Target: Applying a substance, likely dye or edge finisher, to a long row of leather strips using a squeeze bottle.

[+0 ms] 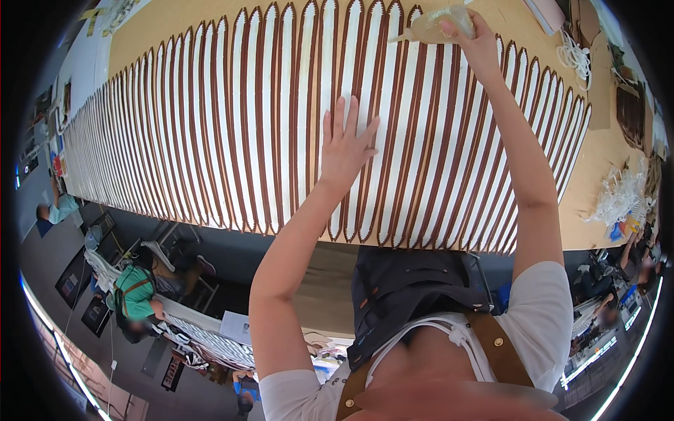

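Long brown strips with white middles and pointed ends [274, 119] lie side by side in a long row on the tan tabletop [590, 224]. My left hand [343, 144] rests on the middle strips, fingers spread and holding nothing. At the far edge of the row, my right hand [472, 42] grips a translucent squeeze bottle [428, 27] with pale contents; its narrow nozzle points left, over the upper ends of the strips.
Tangled white cords [574, 59], dark brown pieces [630, 119] and a clump of clear plastic [611, 196] sit at the right. A person in green [137, 288] sits lower left; another [60, 207] is at the far left. More people [639, 263] work at the right.
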Demonstrator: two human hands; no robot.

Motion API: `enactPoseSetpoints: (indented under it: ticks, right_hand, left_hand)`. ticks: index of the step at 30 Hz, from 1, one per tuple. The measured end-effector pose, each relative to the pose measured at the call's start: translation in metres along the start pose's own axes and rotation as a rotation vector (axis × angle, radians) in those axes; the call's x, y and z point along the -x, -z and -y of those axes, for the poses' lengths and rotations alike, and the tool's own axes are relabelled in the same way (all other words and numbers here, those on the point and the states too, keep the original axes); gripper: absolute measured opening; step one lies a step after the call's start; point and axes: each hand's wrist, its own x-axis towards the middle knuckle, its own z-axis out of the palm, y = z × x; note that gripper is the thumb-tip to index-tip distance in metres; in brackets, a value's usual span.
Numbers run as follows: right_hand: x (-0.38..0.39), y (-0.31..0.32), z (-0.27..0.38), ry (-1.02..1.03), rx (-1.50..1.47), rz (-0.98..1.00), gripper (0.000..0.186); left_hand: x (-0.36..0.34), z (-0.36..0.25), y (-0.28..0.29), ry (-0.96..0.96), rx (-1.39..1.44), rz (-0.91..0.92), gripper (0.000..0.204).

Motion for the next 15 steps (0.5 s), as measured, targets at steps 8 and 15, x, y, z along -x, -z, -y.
enactPoseSetpoints:
  ticks: [8,15]
  right_hand:
    - [0.040,0.009,0.007,-0.034,-0.189,0.295,0.071]
    - [0.059,0.006,-0.001,-0.039,-0.188,0.264,0.074]
  left_hand:
    - [0.001,0.000,0.000,0.001,0.017,-0.010,0.074]
    - [-0.001,0.000,0.001,-0.010,0.013,-0.013,0.074]
